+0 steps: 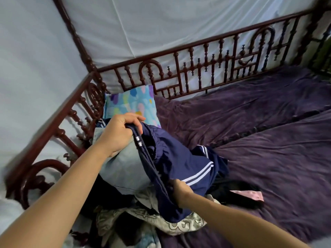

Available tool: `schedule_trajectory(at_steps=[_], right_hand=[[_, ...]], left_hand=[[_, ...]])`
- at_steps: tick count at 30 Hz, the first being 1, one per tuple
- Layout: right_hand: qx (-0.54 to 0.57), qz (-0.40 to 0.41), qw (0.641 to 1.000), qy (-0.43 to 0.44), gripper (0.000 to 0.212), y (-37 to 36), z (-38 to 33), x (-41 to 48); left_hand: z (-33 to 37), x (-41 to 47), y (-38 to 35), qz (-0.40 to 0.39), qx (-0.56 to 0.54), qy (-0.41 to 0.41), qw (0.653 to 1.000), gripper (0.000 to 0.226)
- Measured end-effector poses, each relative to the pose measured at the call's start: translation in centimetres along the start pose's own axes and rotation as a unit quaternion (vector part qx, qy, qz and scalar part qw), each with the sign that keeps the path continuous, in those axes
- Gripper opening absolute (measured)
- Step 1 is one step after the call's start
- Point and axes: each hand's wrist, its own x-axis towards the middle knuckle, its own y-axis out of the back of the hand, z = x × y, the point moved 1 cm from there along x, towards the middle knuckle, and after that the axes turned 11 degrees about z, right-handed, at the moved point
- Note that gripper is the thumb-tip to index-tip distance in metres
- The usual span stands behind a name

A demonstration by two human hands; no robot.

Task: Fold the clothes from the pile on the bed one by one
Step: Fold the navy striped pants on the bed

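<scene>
A navy garment with white stripes (180,158) is lifted off the pile of clothes (136,217) at the bed's near left. My left hand (119,133) grips its dark edge high up, fingers curled round the cloth. Lower down, my right hand (179,191) grips the same edge near the white stripes. The garment hangs bunched between both hands. Beneath it lie a light blue-grey piece (125,169), a cream patterned cloth (161,221) and dark clothes.
A purple bedspread (259,158) covers the bed to the right. A pink cloth (250,195) on a black garment lies right of the pile. A blue patterned pillow (130,102) leans in the corner. A carved wooden rail (206,68) and white netting enclose the bed.
</scene>
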Motion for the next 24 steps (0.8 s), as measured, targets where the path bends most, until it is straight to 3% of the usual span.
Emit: schedule_trajectory(at_steps=[3, 8, 10, 13, 16, 18, 19, 22, 24], right_hand=[[-0.090, 0.071, 0.991, -0.066, 0.022, 4.7, 5.8, -1.8], [0.053, 0.330, 0.939, -0.088, 0.034, 17.7, 11.4, -8.2], [0.102, 0.352, 0.928, -0.064, 0.038, 20.8, 11.7, -11.6], [0.096, 0.279, 0.953, -0.066, 0.028, 22.1, 12.8, -16.6], [-0.035, 0.161, 0.981, -0.106, 0.027, 20.9, 15.5, -21.2], [-0.128, 0.148, 0.969, -0.148, 0.035, 20.0, 16.9, -23.5], [-0.144, 0.182, 0.960, -0.157, 0.039, 20.0, 16.9, -24.5], [-0.154, 0.327, 0.923, -0.131, 0.031, 22.6, 15.0, -26.8], [-0.140, 0.385, 0.908, -0.092, 0.032, 25.2, 13.1, -28.0]], left_hand=[[-0.4, -0.6, 0.4, -0.065, 0.100, -0.005, 0.993, 0.060], [-0.9, -5.5, -2.7, -0.281, 0.297, 0.031, 0.912, 0.050], [-0.5, -7.8, -5.1, -0.331, 0.306, 0.015, 0.893, 0.047], [1.4, -10.5, -7.7, -0.373, 0.285, -0.012, 0.883, 0.040], [4.3, -13.3, -8.9, -0.388, 0.258, -0.056, 0.883, 0.038], [5.9, -15.4, -9.2, -0.387, 0.256, -0.076, 0.883, 0.022], [6.7, -16.6, -9.3, -0.372, 0.263, -0.087, 0.886, 0.010], [8.0, -19.3, -9.7, -0.314, 0.275, -0.121, 0.900, 0.054], [9.5, -19.6, -9.7, -0.273, 0.313, -0.153, 0.897, 0.062]])
